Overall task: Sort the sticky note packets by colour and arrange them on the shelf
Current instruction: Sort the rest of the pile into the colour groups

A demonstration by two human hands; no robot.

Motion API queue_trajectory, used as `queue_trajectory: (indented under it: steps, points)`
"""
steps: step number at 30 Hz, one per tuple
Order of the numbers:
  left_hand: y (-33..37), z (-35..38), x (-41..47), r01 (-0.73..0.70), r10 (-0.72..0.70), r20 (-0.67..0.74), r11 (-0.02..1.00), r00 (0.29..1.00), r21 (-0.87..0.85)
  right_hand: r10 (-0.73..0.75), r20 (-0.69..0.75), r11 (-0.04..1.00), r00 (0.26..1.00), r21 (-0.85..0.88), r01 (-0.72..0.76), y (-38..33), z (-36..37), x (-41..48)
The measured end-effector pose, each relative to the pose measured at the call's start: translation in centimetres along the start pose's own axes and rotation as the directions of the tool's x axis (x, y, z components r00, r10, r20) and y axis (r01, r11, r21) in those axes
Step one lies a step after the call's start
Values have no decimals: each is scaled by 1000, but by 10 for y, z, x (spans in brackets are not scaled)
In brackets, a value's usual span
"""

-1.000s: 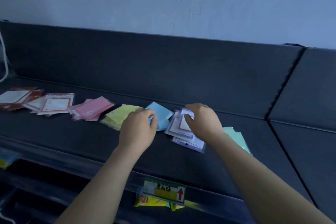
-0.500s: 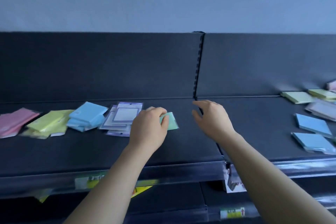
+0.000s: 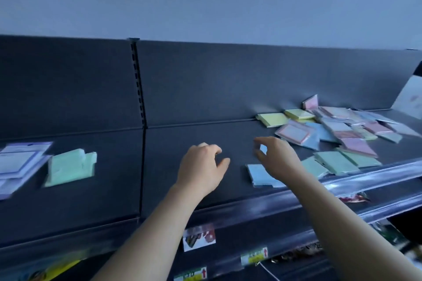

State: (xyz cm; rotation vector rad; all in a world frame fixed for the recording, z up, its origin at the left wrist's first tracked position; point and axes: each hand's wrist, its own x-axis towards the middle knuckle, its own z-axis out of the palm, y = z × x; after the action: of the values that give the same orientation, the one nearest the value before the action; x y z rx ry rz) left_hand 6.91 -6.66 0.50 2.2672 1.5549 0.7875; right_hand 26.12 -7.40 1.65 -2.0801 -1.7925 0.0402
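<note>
The blue packet [image 3: 260,175] lies flat near the front edge of the shelf [image 3: 182,139], just below the right hand [image 3: 277,158]. That hand's thumb and forefinger curve toward each other. A sliver of blue shows in the gap, and I cannot tell whether it is pinched or merely behind. The left hand [image 3: 201,166] hovers beside it, fingers loosely curled, holding nothing, probably ready to carry a packet across. Far left, green packets [image 3: 70,167] and purple packets [image 3: 18,164] sit in 2 separate groups, likely sorted already. The mixed heap [image 3: 342,130] at right awaits sorting.
</note>
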Motion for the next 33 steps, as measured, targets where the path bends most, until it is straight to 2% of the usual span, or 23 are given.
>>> queue_trajectory:
  steps: [3, 6, 8, 12, 18, 22, 27, 33]
  points:
    - [28, 31, 12, 11, -19, 163, 999, 986, 47, 75, 65, 997, 995, -1, -75, 45, -7, 6]
    - [47, 52, 21, 1, -55, 293, 984, 955, 180, 91, 141, 996, 986, -38, -86, 73, -10, 12]
    - [53, 59, 24, -10, -69, 323, 972, 944, 236, 61, 200, 997, 978, -56, -51, 82, -10, 17]
    - [56, 61, 29, 83, -132, 314, 983, 940, 165, 19, 290, 999, 957, -54, -3, 87, -5, 31]
    - [46, 57, 25, 267, -249, 216, 962, 944, -58, 65, 342, 998, 937, -26, -60, 88, 0, 51]
    - [33, 46, 18, 264, -258, 97, 963, 961, -57, 97, 238, 981, 967, 144, -134, 74, 1, 57]
    - [0, 15, 4, 298, -309, -61, 945, 949, -136, -49, 106, 925, 993, 380, 5, 32, 6, 55]
    - [-46, -40, -30, 339, -454, -267, 860, 850, -382, -167, 58, 811, 984, 576, 103, -47, 22, 45]
